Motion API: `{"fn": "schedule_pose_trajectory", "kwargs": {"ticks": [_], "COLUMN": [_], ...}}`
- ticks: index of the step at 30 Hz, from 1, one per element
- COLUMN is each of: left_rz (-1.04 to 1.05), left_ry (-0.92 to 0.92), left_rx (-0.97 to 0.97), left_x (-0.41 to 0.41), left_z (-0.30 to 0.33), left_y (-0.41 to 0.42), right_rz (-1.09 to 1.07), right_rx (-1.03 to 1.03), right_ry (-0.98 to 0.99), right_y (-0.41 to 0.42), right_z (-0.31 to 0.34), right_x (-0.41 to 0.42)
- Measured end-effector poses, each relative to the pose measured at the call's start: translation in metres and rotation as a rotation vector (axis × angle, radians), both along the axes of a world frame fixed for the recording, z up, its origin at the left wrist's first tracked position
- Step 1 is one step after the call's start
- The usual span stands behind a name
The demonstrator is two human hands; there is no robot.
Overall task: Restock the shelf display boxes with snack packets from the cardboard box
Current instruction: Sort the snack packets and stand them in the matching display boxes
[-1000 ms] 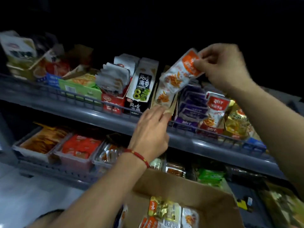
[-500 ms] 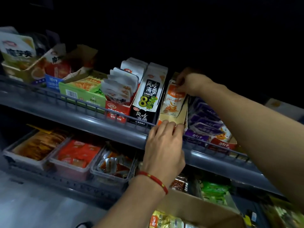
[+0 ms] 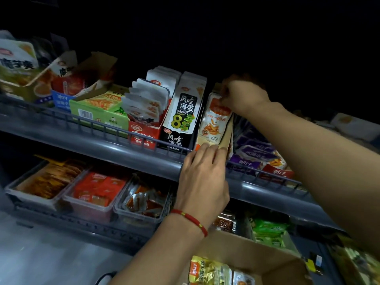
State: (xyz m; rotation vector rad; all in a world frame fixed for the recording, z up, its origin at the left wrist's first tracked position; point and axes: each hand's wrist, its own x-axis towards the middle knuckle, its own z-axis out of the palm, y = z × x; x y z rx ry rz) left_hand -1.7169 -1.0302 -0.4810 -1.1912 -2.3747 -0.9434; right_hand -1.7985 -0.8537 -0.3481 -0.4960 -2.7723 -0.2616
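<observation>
Orange-topped, the snack packet (image 3: 214,120) stands in its display box (image 3: 225,138) on the upper shelf (image 3: 115,145), your right hand (image 3: 242,95) pinching its top edge. Your left hand (image 3: 202,177) rests straight-fingered against the box front, the cardboard box (image 3: 265,258) below.

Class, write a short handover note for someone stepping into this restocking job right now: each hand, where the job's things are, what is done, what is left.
Right hand pinches the top of the orange-topped packet, which stands in the tan display box on the upper shelf.
Left hand steadies that box's front edge, fingers straight.
Cardboard box below holds more packets.
Done: this packet is in its box.
Left: let go, fetch the next packet.
</observation>
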Motion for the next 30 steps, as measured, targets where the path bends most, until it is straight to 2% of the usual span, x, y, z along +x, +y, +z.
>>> {"fn": "schedule_pose_trajectory", "kwargs": {"ticks": [5,9,12,15,16,18,20,22,23,24,25,26,30], "left_rz": [-0.002,0.032,0.053,0.006,-0.037,-0.116,-0.190,-0.192,-0.169,-0.153,-0.111,-0.163,-0.346], "left_ry": [-0.001,0.045,0.076,0.017,-0.058,-0.163,-0.339,-0.546,-0.650,-0.656,-0.683,-0.659,-0.641], "left_rx": [0.001,0.051,0.103,0.072,0.025,-0.154,-0.460,-0.857,-0.977,-1.089,-1.176,-1.241,-1.486], "left_x": [0.005,0.018,0.034,0.048,0.054,0.067,0.081,0.069,0.056,0.044,0.041,0.040,0.073], "left_z": [-0.004,-0.009,-0.018,-0.041,-0.050,-0.067,-0.081,-0.137,-0.171,-0.205,-0.219,-0.221,-0.162], "left_y": [-0.006,-0.019,-0.035,-0.046,-0.046,-0.041,-0.033,-0.037,-0.039,-0.041,-0.045,-0.043,-0.028], "right_rz": [0.208,0.372,0.507,0.525,0.503,0.460,0.405,0.318,0.275,0.250,0.245,0.249,0.252], "right_rx": [0.135,0.062,-0.047,-0.238,-0.295,-0.372,-0.427,-0.462,-0.484,-0.497,-0.497,-0.495,-0.531], "right_ry": [0.281,0.388,0.251,-0.094,-0.218,-0.457,-0.650,-0.801,-0.871,-0.939,-0.992,-1.019,-0.969], "right_y": [-0.015,-0.018,-0.028,-0.030,-0.028,-0.020,-0.010,-0.002,0.000,0.001,0.001,0.001,0.002], "right_z": [0.005,-0.001,-0.012,-0.042,-0.060,-0.107,-0.162,-0.208,-0.224,-0.236,-0.244,-0.249,-0.253], "right_x": [0.060,0.134,0.204,0.254,0.264,0.280,0.291,0.300,0.303,0.304,0.305,0.305,0.301]}}
